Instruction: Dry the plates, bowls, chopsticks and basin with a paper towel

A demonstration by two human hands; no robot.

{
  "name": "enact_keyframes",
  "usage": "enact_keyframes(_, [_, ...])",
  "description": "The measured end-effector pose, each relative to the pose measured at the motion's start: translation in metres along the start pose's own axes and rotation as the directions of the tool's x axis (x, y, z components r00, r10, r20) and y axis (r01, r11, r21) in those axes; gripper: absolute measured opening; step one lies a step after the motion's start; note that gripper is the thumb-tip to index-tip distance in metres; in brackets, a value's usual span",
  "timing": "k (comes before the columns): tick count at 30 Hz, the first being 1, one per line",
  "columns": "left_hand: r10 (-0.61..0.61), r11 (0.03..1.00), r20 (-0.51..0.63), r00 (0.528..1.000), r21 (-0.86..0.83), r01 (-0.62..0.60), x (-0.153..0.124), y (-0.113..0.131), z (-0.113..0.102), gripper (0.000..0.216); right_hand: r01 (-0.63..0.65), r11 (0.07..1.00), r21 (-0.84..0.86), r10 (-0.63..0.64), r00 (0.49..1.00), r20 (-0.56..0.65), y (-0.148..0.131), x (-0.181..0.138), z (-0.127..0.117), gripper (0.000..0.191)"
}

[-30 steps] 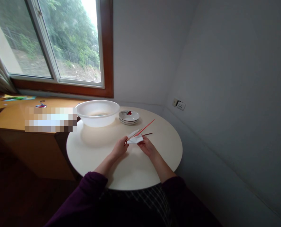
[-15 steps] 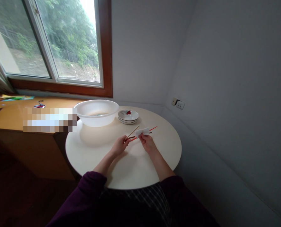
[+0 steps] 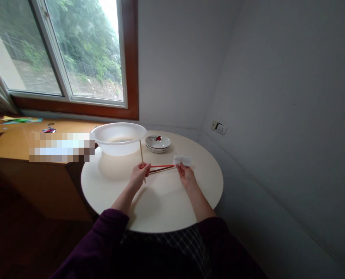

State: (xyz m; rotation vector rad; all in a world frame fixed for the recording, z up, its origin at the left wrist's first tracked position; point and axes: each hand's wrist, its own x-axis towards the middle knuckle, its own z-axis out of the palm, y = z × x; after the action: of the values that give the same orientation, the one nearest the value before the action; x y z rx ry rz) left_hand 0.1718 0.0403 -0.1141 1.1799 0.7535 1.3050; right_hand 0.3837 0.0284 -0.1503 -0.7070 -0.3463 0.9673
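My left hand (image 3: pixel 138 175) is closed around several chopsticks above the round white table (image 3: pixel 163 209). One pale wooden chopstick (image 3: pixel 141 152) stands nearly upright through the fingers, its lower end poking out beneath. A red chopstick (image 3: pixel 162 166) and a dark brown chopstick (image 3: pixel 161 169) stretch rightward from the same grip. Pinched in my right hand (image 3: pixel 186 175) is a folded white cloth or tissue (image 3: pixel 182 159). The right ends of the red and brown chopsticks come close to the right fingertips; whether they touch the cloth I cannot tell.
A large translucent white basin (image 3: pixel 118 149) stands at the table's back left. Beside it is a stack of white plates (image 3: pixel 158 146), the top one with a red flower. A wooden desk (image 3: pixel 12 143) adjoins on the left. Walls and a window (image 3: pixel 88 50) close off the back and right.
My left hand has moved left and turned, swinging the pale chopstick upright. The right hand with the cloth has shifted right, and the red and brown chopsticks no longer pass behind the cloth.
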Motion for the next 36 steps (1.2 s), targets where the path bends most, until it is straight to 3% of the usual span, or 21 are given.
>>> enact_keyframes(5, [-0.021,0.986,-0.074,0.997,-0.168,0.008,0.003,0.003,-0.003,0.034,0.021,0.999,-0.03,-0.021,1.0,-0.002,-0.002,0.001,-0.002,0.021])
enact_keyframes(17, [-0.01,0.879,-0.198,0.98,-0.469,-0.086,0.013,0.001,-0.013,0.044,-0.028,0.948,-0.318,0.094,0.976,0.194,0.002,-0.017,0.006,0.026])
enact_keyframes(22, [-0.011,0.87,-0.15,0.989,-0.489,-0.064,0.012,0.001,-0.009,0.034,-0.029,0.893,-0.448,0.179,0.938,0.296,0.004,-0.031,0.011,0.03])
enact_keyframes(28, [-0.043,0.905,-0.014,0.999,-0.425,0.033,0.003,0.001,0.001,0.03,-0.006,0.806,-0.593,0.32,0.846,0.427,0.005,-0.051,0.021,0.025])
enact_keyframes(32, [-0.07,0.931,0.072,0.995,-0.354,0.091,-0.002,0.0,0.008,0.031,0.036,0.772,-0.634,0.346,0.814,0.466,0.004,-0.057,0.026,0.019])
enact_keyframes(36, [-0.056,0.94,0.08,0.995,-0.331,0.079,-0.003,-0.001,0.009,0.032,0.072,0.752,-0.655,0.351,0.798,0.491,0.003,-0.06,0.029,0.014])
